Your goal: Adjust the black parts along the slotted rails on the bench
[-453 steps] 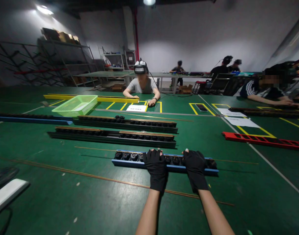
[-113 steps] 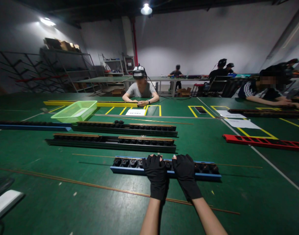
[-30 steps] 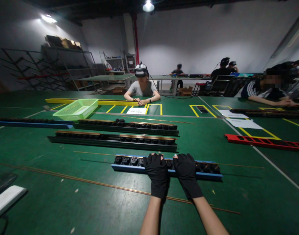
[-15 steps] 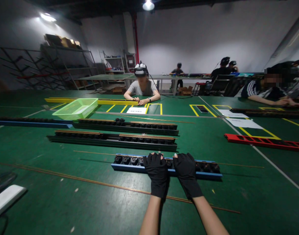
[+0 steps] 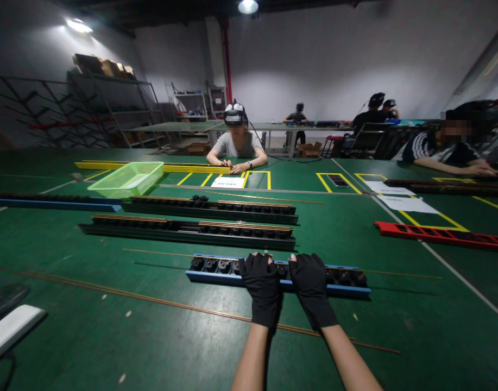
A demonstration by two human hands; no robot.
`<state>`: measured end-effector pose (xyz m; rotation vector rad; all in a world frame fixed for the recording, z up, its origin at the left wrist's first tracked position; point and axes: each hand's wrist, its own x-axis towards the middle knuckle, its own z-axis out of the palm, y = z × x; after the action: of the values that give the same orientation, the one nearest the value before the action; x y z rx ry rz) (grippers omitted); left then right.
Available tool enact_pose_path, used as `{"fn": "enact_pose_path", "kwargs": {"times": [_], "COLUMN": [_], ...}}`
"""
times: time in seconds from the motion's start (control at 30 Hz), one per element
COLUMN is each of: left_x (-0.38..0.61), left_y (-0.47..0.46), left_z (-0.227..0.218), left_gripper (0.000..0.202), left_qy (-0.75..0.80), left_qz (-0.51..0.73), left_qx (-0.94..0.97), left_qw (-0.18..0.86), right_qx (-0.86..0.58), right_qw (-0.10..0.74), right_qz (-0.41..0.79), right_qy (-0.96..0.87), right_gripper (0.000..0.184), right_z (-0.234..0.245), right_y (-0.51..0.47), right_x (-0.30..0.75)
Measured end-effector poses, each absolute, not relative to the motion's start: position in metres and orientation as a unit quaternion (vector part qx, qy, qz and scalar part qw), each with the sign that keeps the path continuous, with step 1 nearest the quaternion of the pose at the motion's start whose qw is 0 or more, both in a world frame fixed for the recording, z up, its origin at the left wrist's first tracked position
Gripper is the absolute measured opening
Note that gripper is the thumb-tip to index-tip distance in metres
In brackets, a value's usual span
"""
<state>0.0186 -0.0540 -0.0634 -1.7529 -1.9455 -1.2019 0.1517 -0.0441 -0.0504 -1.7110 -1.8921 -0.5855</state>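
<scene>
A short blue rail filled with black socket inserts lies crosswise on the green table in front of me. Both my hands wear black fingerless gloves and rest side by side on its middle. My left hand and my right hand each lie over the rail, fingers together and bent over its far edge, the bare fingertips showing there. A thin copper rod runs along the table under my wrists. Another thin rod lies just behind the rail.
Two long dark rails lie parallel beyond the blue one. A green basket, a long blue rail and a yellow rail are far left; a red rail right. A person works opposite; others sit at right.
Since the earliest frame my right hand has slid left along the rail until it sits beside my left hand. Over the last second both hands have stayed put.
</scene>
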Motion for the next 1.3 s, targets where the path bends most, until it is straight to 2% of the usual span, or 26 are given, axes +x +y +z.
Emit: {"fn": "enact_pose_path", "kwargs": {"times": [0.57,1.3], "left_x": [0.0184,0.0173], "left_y": [-0.0527,-0.0529], "left_z": [-0.0653,-0.0655], "left_gripper": [0.023,0.025], "left_qy": [-0.676,-0.646], "left_qz": [-0.407,-0.417], "left_qx": [-0.605,-0.616], "left_qw": [0.110,0.171], "right_qx": [-0.623,-0.624], "right_qw": [0.271,0.274], "right_qz": [-0.224,-0.225], "right_qy": [-0.699,-0.696], "right_gripper": [0.039,0.038], "right_z": [-0.0519,-0.0500], "right_y": [-0.0433,-0.0434], "right_x": [0.1522,0.1515]}}
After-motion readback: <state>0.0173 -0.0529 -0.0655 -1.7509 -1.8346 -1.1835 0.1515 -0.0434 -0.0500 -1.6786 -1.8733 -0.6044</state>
